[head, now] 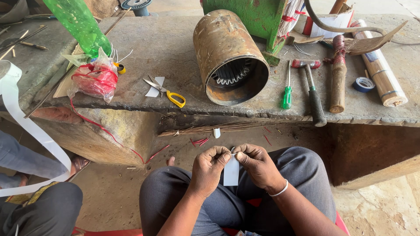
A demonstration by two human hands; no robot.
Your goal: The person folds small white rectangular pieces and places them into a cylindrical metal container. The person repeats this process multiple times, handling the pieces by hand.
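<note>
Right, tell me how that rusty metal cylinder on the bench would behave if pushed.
The rusty metal cylinder lies on its side, so it would probably roll if pushed sideways. Its thick steel wall and inner windings suggest it is heavy. The green frame close behind may block it that way.

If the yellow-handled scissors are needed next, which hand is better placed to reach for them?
Left, probably. The scissors lie on the stone bench, up and left of both hands. The left hand is on that side; the right hand would have to cross over.

Seated person, viewed from above. Left hand [209, 168] and right hand [258, 165]: bare, forearms unsleeved. Right wrist: thin white bangle [279, 190]. Legs: dark grey trousers [227, 205]. Feet hidden; possibly one bare toe visible.
</note>
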